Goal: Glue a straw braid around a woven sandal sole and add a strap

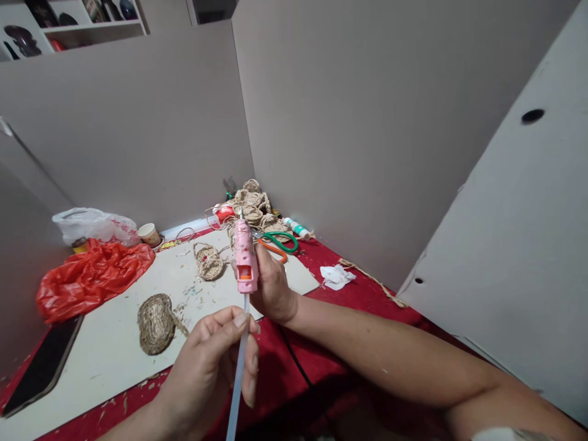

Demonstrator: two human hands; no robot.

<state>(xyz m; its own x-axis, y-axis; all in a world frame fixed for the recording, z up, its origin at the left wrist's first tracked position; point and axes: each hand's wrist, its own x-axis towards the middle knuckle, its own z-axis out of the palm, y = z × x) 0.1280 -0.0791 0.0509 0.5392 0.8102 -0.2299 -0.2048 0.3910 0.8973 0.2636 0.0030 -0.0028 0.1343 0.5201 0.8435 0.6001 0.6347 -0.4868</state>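
Observation:
My right hand (274, 285) is wrapped round a pink glue gun (245, 254), which points away from me with its nozzle up. A long translucent glue stick (237, 373) sits at the rear end of the gun. Thumb and fingers of my left hand (220, 340) pinch that stick just behind the gun. Left of my hands, a woven straw sole shape (156, 324) lies on the white board (114, 349). Beyond it is a small woven straw slipper (209, 262). Scissors (280, 241) with green and orange handles lie partly behind the gun and my right hand.
Coiled straw braids (252, 205) are heaped in the far corner beside a white and green tube (297, 228). A red plastic bag (96, 278), paper cup (149, 234) and dark phone-like slab (43, 367) lie left. Crumpled tissue (337, 277) lies right. Grey panels (349, 122) enclose the table.

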